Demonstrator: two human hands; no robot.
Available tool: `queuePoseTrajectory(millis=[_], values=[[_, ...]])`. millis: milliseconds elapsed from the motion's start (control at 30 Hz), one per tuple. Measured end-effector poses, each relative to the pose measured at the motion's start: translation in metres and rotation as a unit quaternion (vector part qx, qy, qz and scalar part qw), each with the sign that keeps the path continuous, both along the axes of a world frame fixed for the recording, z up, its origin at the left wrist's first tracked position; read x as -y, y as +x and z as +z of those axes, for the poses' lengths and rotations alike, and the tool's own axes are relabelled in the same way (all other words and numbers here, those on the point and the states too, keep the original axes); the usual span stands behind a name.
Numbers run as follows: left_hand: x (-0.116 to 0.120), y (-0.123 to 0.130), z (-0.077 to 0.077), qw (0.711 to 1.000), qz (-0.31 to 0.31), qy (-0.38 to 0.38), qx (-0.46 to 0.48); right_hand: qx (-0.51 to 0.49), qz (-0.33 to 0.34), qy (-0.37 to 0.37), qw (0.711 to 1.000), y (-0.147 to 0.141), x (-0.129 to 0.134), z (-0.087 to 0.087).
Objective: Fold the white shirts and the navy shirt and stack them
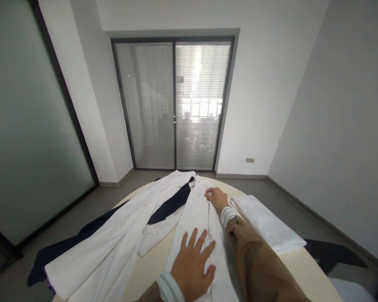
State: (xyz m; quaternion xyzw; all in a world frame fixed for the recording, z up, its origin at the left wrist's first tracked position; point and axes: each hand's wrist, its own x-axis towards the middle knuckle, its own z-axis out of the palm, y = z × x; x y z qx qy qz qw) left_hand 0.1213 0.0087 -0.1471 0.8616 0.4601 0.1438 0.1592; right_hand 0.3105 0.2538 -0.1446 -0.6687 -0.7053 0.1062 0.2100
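Note:
A long white garment [110, 233] lies spread over a table, its parts fanning toward me from a narrow far end. Whether it is a coat or trousers I cannot tell. My left hand [192, 264] rests flat on its right part, fingers spread. Farther up, my right hand [218, 198] pinches the right edge of the same part between thumb and fingers. Dark navy cloth [173, 205] shows in the gap between the white parts and sticks out past the left side.
On the right of the pale round table [292, 272] lies a folded white cloth [266, 224]. Something dark [334, 253] stands low beyond the table's right edge. A glass door with blinds [174, 105] is in the far wall, and a frosted panel [34, 117] stands at left.

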Motion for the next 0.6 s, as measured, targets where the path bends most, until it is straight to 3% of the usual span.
queuePoseTrajectory(millis=[300, 433, 600], values=[[0.002, 0.000, -0.004, 1.000, 0.004, 0.022, -0.009, -0.013, 0.010, 0.048, 0.999, -0.006, 0.011, -0.009], [-0.004, 0.002, -0.007, 0.999, -0.002, 0.037, -0.014, -0.019, 0.013, 0.106, 0.994, 0.001, 0.019, 0.005], [-0.027, 0.011, -0.013, 0.998, 0.001, 0.051, -0.021, -0.034, 0.025, 0.229, 0.972, 0.017, 0.032, 0.037]])
